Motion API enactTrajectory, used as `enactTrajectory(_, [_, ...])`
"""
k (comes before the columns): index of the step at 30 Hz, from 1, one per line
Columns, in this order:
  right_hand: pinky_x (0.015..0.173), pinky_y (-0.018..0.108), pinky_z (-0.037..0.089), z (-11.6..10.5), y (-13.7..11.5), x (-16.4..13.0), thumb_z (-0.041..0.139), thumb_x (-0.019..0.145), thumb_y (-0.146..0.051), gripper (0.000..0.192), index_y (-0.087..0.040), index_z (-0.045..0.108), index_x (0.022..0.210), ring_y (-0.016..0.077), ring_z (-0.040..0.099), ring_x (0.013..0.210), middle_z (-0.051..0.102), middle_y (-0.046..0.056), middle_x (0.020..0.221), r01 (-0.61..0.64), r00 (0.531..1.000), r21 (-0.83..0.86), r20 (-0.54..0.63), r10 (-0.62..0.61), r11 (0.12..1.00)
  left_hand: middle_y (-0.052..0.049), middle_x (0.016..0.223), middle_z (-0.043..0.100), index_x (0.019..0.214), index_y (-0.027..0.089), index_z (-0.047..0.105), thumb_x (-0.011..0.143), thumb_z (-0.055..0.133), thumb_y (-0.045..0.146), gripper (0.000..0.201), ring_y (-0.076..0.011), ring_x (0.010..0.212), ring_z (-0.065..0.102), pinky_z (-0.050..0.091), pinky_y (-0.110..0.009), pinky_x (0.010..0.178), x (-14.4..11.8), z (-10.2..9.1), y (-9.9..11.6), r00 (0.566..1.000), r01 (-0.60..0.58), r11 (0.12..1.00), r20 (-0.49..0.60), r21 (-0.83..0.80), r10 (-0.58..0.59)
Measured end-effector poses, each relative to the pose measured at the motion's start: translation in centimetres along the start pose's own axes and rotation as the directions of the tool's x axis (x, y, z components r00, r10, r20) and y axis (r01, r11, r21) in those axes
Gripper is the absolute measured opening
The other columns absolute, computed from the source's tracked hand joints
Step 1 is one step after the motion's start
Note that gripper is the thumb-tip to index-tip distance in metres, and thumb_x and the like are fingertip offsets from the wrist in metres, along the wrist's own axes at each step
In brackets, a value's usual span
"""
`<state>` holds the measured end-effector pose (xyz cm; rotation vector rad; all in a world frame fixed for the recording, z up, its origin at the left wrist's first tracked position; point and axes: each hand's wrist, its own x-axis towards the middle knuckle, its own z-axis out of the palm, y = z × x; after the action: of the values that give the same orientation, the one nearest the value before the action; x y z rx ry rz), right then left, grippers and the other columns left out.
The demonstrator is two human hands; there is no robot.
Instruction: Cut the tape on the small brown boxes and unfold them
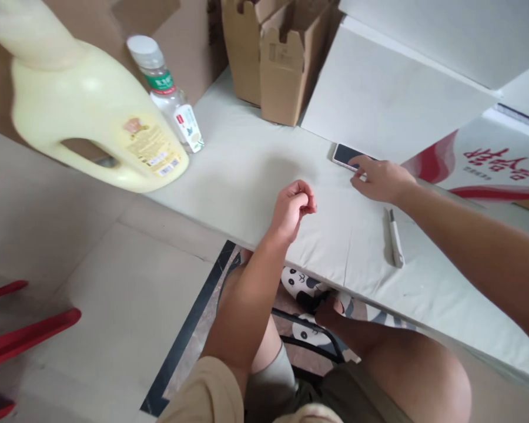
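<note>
The right hand (383, 179) is spread loosely, with a gap between thumb and index finger; the index finger lies over the smartphone (346, 155), which is at ten o'clock from that hand. The left hand (293, 208) is curled narrow, thumb against fingers; whether it pinches anything cannot be told. From it, the smartphone sits between one and two o'clock.

The near edge of the pale tabletop (233, 182) passes at six o'clock under the left forearm, above the person's knees. A broad stretch of surface spreads from the left hand toward ten o'clock, reaching the clear plastic bottle (161, 82) and the pale-yellow handled jug (83, 88), whose base is close to the near edge. At twelve o'clock from the left hand, cardboard boxes (284, 82) bound the far side.

Room is tighter around the right hand: a white carton (397, 88) rises at twelve o'clock, just beyond the smartphone, and a red-and-white printed carton (489, 158) stands at three. The utility knife (395, 241) lies near six o'clock from the right hand, between it and the near edge, blade end toward the hand.
</note>
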<state>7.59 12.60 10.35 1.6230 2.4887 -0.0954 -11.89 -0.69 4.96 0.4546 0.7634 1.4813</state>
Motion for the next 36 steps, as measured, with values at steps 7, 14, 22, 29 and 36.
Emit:
enactTrajectory(7, [0.109,0.058,0.048,-6.2,-10.7,8.5,0.058,0.095,-0.028,0.064,-0.019,0.046,0.157,0.0407,0.058,0.134,0.048,0.024,0.157,0.095,0.983,0.052,-0.164,-0.085,0.994,0.005,0.053,0.055,0.069,0.019,0.056,0.062,0.054,0.019,0.007,-0.0070,0.052,0.049,0.038,-0.023,0.056,0.5,-1.6,1.9,0.999,-0.034,0.999,-0.030,-0.040,0.033])
enactTrajectory(14, [0.092,0.056,0.059,-11.5,-14.8,13.3,0.056,0.098,-0.015,0.078,-0.015,0.017,0.166,0.0403,0.067,0.128,0.059,0.026,0.144,-0.076,0.982,0.122,-0.166,0.095,0.990,0.006,0.054,0.053,0.072,0.021,0.054,0.067,0.057,0.023,0.006,-0.0066,0.052,0.046,0.033,-0.025,0.055,0.6,-1.4,1.6,1.000,0.002,1.000,0.015,0.022,-0.003])
enactTrajectory(22, [0.106,0.059,0.047,-9.3,-10.4,10.3,0.046,0.100,-0.032,0.047,-0.004,0.062,0.134,0.0445,0.058,0.137,0.069,0.020,0.136,0.020,0.969,-0.072,-0.243,-0.037,0.997,0.004,0.054,0.051,0.069,0.020,0.054,0.071,0.052,0.017,0.004,-0.0064,0.049,0.045,0.033,-0.025,0.053,0.3,-1.1,1.4,0.998,-0.037,0.998,-0.043,0.057,0.039])
enactTrajectory(29, [0.097,0.051,0.053,-6.8,-6.8,1.2,0.041,0.101,-0.042,0.046,-0.011,0.064,0.126,0.0356,0.070,0.115,0.075,0.020,0.120,0.022,0.948,-0.107,-0.313,-0.054,0.994,0.006,0.055,0.041,0.073,0.022,0.051,0.083,0.054,0.021,0.011,-0.0079,0.047,0.041,0.032,-0.024,0.050,0.5,-1.6,1.3,0.958,-0.168,0.986,-0.240,-0.019,0.158])
enactTrajectory(36, [0.097,0.054,0.056,-0.3,1.0,-14.4,0.033,0.095,-0.057,0.047,-0.028,0.068,0.109,0.0358,0.072,0.115,0.076,0.017,0.119,0.122,0.779,0.240,-0.625,0.057,0.963,0.001,0.090,0.063,0.087,0.025,0.055,0.090,0.055,0.029,0.004,-0.0119,0.092,0.066,0.048,-0.022,0.081,1.3,-2.7,0.9,0.727,-0.391,0.879,-0.495,0.271,0.476])
